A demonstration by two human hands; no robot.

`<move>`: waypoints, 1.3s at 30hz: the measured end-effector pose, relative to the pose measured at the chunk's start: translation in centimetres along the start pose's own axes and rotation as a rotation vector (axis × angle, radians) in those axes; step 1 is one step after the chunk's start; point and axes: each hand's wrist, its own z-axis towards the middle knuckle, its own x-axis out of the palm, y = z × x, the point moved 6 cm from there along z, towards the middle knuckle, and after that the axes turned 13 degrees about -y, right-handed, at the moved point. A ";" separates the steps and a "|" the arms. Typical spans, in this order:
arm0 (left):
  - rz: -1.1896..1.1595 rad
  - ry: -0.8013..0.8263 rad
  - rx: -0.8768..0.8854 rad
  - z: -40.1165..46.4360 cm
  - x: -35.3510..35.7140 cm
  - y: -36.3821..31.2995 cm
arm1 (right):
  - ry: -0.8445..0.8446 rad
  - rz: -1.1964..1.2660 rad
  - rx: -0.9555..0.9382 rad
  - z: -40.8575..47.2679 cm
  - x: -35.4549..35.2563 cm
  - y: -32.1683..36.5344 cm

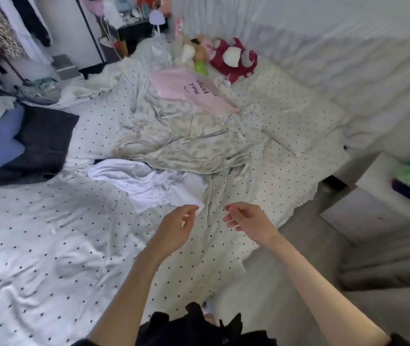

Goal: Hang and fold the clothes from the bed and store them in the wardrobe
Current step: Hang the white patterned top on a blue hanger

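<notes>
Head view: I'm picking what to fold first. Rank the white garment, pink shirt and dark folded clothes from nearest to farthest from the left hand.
1. White garment: just beyond the left hand.
2. Dark folded clothes: far left on the bed.
3. Pink shirt: farthest, by the plush toys.

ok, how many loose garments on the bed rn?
3: white garment crumpled mid-bed just beyond the left hand, dark garment at the left edge, pink printed top near the pillows. More may hide under the rumpled duvet.
</notes>
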 end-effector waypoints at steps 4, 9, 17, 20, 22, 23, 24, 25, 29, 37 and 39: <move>0.065 -0.034 0.006 8.9 0.7 -0.3 | 0.008 0.016 0.007 8.9 -1.2 1.7; 0.152 -0.021 -0.006 16.2 3.8 0.6 | 0.076 -0.124 0.036 18.2 -1.8 0.7; 0.568 -0.004 -0.056 27.8 9.9 7.0 | 0.186 -0.605 -0.318 34.9 1.8 -2.5; 0.667 0.004 -0.197 31.6 12.2 11.2 | 0.348 -0.724 -0.437 41.2 5.9 -4.3; 0.735 -0.004 -0.214 33.2 12.6 12.7 | 0.377 -0.754 -0.530 43.6 7.8 -4.2; 0.761 -0.027 -0.227 33.9 12.9 13.7 | 0.410 -0.784 -0.595 44.7 9.1 -4.5; 0.776 -0.060 -0.220 34.4 12.9 14.0 | 0.441 -0.824 -0.661 44.8 9.9 -4.4; 0.778 -0.096 -0.248 34.9 12.9 14.9 | 0.503 -0.848 -0.728 45.3 11.2 -4.8; 0.678 -0.203 -0.275 34.7 12.5 14.7 | 0.545 -0.759 -0.944 45.1 13.3 -3.7; 0.470 0.167 -0.446 31.4 12.3 13.6 | 0.484 -0.852 -1.094 49.3 19.9 1.8; 0.505 0.253 -0.476 31.1 12.4 13.8 | 0.595 -0.947 -1.067 49.3 21.7 1.4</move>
